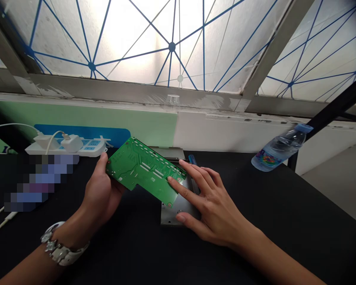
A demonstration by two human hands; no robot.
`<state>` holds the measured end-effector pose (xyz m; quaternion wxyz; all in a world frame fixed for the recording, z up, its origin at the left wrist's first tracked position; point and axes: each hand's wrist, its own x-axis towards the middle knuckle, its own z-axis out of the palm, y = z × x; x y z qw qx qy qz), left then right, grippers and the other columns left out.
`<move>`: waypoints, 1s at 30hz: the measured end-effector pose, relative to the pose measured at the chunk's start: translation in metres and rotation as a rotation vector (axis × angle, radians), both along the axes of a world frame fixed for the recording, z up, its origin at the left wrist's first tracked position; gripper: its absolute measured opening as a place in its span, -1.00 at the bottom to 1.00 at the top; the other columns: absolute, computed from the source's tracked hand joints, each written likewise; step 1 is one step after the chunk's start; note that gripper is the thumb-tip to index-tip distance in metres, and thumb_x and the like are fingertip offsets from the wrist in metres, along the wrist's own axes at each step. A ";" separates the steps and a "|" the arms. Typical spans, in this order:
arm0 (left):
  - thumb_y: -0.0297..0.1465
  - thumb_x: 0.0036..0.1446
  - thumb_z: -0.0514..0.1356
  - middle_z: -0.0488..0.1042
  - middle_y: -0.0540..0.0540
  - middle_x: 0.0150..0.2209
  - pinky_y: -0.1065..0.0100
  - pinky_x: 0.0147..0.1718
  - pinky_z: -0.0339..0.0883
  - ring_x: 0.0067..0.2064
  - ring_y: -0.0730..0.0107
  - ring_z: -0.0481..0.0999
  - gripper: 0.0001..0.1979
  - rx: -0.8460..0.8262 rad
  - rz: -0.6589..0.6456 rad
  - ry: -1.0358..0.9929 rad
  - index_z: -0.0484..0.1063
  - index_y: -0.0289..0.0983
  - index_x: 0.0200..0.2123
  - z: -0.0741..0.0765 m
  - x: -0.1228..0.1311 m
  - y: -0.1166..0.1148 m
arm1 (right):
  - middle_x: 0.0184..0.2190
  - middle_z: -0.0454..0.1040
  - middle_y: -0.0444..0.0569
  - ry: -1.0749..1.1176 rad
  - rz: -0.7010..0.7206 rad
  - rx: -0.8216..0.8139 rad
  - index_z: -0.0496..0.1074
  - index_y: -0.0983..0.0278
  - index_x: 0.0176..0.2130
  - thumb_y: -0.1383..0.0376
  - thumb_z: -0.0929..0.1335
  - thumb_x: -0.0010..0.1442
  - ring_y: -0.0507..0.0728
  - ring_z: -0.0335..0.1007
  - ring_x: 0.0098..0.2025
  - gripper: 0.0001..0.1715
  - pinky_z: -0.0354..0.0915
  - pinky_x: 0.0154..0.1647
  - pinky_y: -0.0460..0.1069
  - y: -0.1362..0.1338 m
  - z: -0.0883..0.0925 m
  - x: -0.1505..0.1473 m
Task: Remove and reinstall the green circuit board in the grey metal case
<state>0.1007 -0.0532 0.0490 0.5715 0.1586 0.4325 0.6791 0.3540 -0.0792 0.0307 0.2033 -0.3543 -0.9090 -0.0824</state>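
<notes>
A green circuit board (145,170) is tilted above the black table, its solder side facing me. My left hand (102,190) grips the board's left end, thumb at the upper edge and the other fingers hidden beneath. My right hand (209,198) is spread at the right end, with the index fingertip on the board's face and the middle fingertip near its upper corner. Under the board's right part lies a grey metal casing (173,219), partly covered by the board and my right hand. A blue item (192,159) shows just behind my right fingers, its kind unclear.
A white power strip (91,147) with plugged-in chargers stands at the back left of the black table (130,253). Cables run along the left edge beside a blurred-out object. A water bottle (280,148) leans at the right near a black post. Frosted windows rise behind.
</notes>
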 end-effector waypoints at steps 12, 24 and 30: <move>-0.23 0.51 -0.04 0.67 -0.20 -0.12 0.16 -0.05 0.59 0.02 0.08 0.64 -0.58 -0.054 -0.180 0.018 0.58 -0.30 0.01 -0.007 0.024 -0.015 | 0.51 -0.07 0.23 -0.037 -0.011 -0.028 0.15 0.09 0.46 -0.08 0.26 0.41 0.45 0.01 0.45 -0.24 -0.03 0.33 0.38 -0.001 0.000 -0.004; -0.16 0.48 0.03 0.64 -0.24 -0.02 0.21 -0.02 0.57 0.06 0.07 0.62 -0.57 -0.039 -0.277 0.039 0.55 -0.31 0.08 -0.007 0.031 -0.025 | 0.51 -0.07 0.22 -0.045 -0.019 -0.027 0.07 0.06 0.48 -0.11 0.25 0.40 0.44 -0.03 0.46 -0.19 -0.06 0.34 0.40 -0.003 0.003 -0.009; -0.22 0.51 -0.05 0.66 -0.18 -0.12 0.24 -0.08 0.58 -0.03 0.13 0.66 -0.57 -0.035 -0.217 0.030 0.58 -0.27 -0.01 -0.004 0.023 -0.015 | 0.50 -0.04 0.23 -0.045 -0.010 -0.027 0.15 0.08 0.45 -0.09 0.26 0.40 0.45 -0.02 0.46 -0.23 -0.05 0.33 0.39 -0.004 0.004 -0.005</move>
